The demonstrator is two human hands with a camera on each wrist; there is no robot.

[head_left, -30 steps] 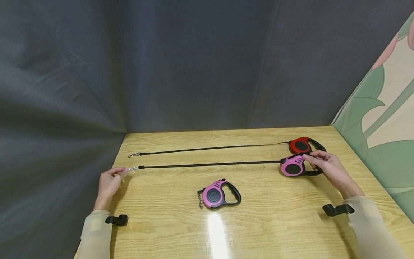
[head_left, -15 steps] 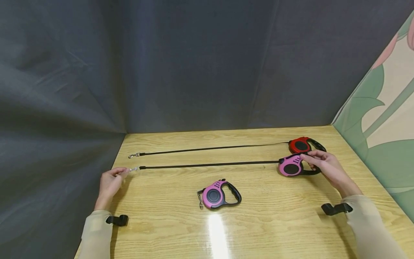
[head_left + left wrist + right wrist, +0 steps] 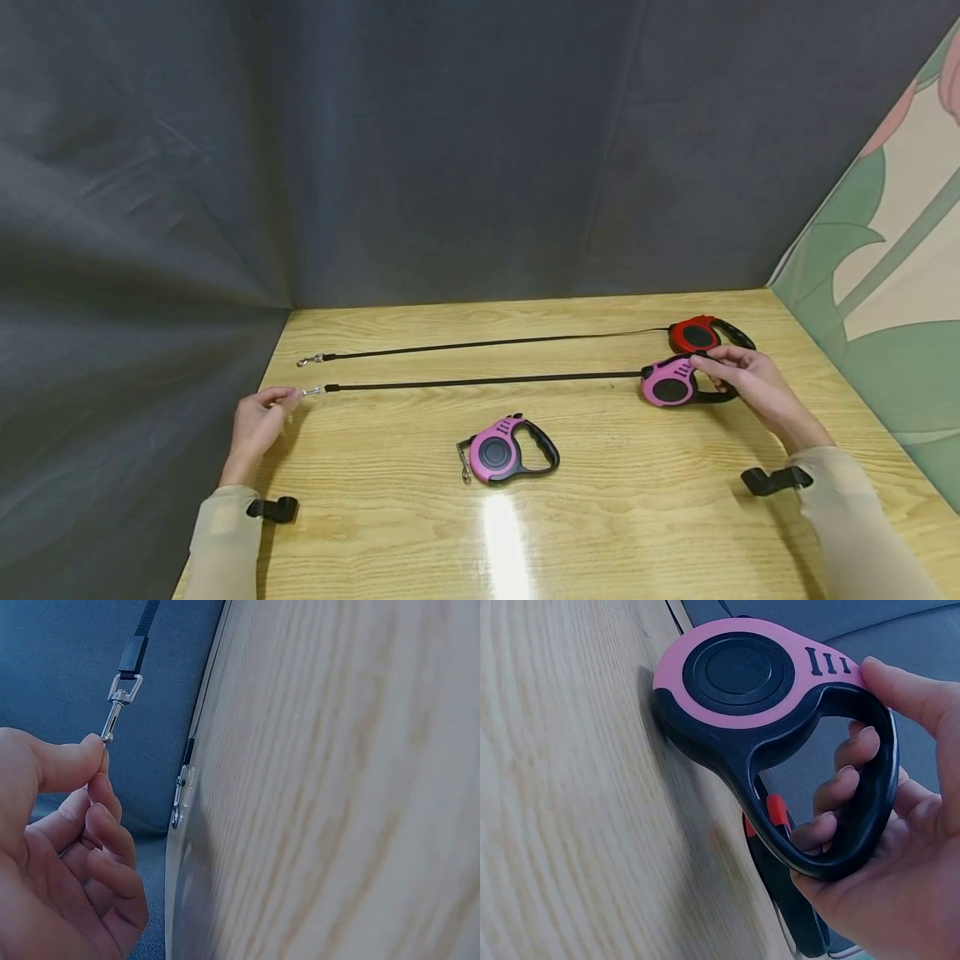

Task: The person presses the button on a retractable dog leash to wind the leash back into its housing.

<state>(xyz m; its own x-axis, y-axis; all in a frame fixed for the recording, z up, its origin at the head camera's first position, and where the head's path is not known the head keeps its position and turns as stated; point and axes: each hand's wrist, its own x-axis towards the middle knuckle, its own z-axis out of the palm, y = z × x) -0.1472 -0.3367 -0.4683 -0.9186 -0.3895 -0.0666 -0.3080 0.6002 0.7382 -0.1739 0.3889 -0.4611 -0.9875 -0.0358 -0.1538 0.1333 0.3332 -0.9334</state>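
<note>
My left hand [image 3: 258, 425] pinches the end of a silver snap hook [image 3: 114, 720] between thumb and index finger, the other fingers loosely curled. From the hook a black strap [image 3: 487, 382] runs taut to a pink retractable dog leash [image 3: 670, 390] at the right. My right hand [image 3: 757, 387] holds that leash by its black loop handle [image 3: 877, 787], fingers through the loop and thumb near the pink casing's top. In the left wrist view the hook is held off the tabletop. A second pink retractable leash [image 3: 495, 452], its strap drawn in, lies mid-table.
Behind the held leash lies a red retractable leash [image 3: 693, 334]; its black strap [image 3: 465, 344] stretches left to a silver hook [image 3: 310, 360]. The wooden table [image 3: 375, 517] meets dark cloth [image 3: 450, 167] at the back and left. A floral panel [image 3: 900, 292] stands at the right.
My right hand has moved slightly left with the pink leash, and the strap between the hands is a little shorter. My left hand and its hook have shifted barely to the right.
</note>
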